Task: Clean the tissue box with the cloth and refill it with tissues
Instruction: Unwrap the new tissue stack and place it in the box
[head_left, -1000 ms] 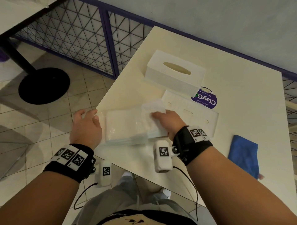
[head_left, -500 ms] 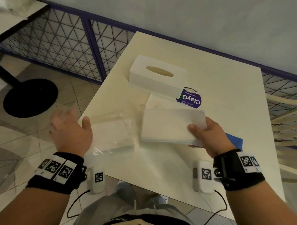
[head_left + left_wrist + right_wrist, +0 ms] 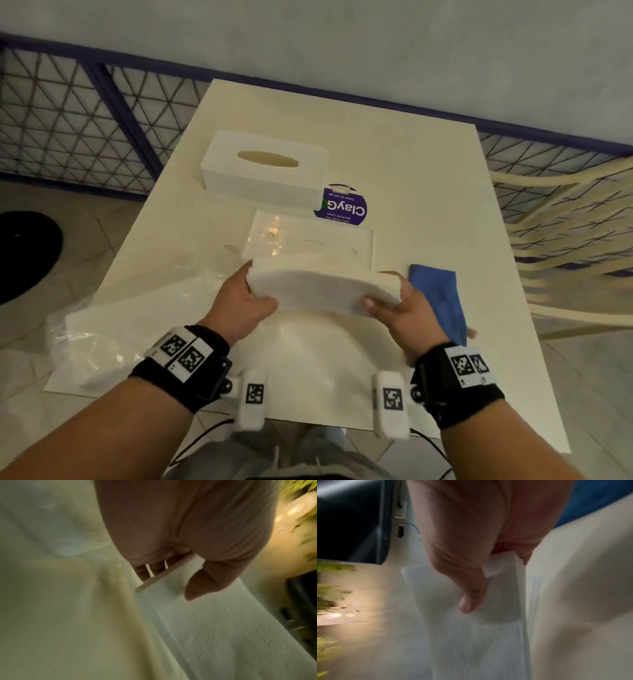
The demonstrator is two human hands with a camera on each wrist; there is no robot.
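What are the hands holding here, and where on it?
Both hold one tissue stack: left hand grips its left end, right hand its right end, thumbs on top.

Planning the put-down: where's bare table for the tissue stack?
Free: the far right of the table, right of the box and sticker; a strip between the base plate and cloth. Crowded: near left, under the wrapper. Both hands hold the stack.
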